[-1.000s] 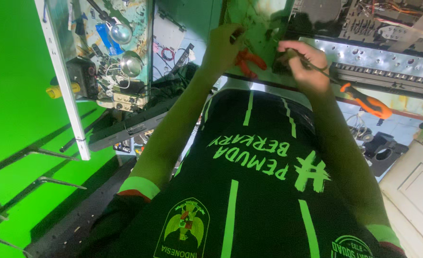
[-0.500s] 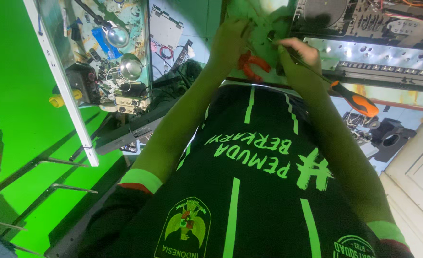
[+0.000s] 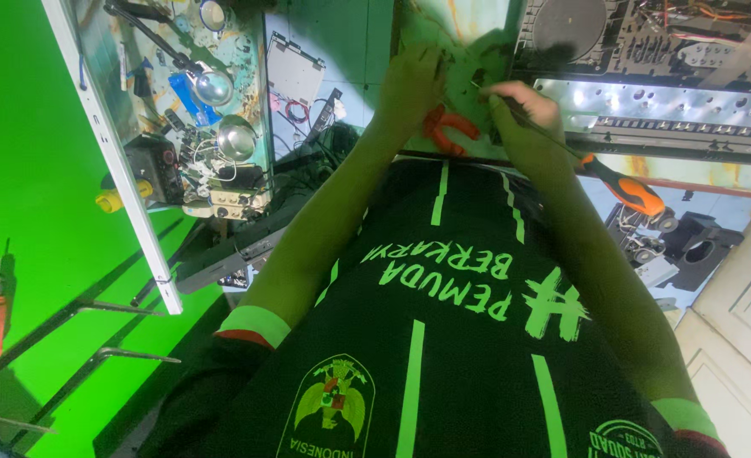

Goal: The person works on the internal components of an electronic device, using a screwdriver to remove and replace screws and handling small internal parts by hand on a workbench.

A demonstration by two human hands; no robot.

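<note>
We look down over a black shirt (image 3: 443, 339) with green stripes at 2 bare hands raised to a circuit board (image 3: 469, 42). Our left hand (image 3: 409, 80) is curled shut around pliers (image 3: 448, 127) with orange-red handles, held against the board's lower edge. Our right hand (image 3: 524, 106) is closed in a pinch around a screwdriver (image 3: 600, 170), its tip at the board and its orange and black handle trailing out past the wrist. To the left, a cluttered workbench (image 3: 189, 127) holds 2 round metal parts and loose wires. A metal panel (image 3: 672, 110) with holes lies to the right.
</note>
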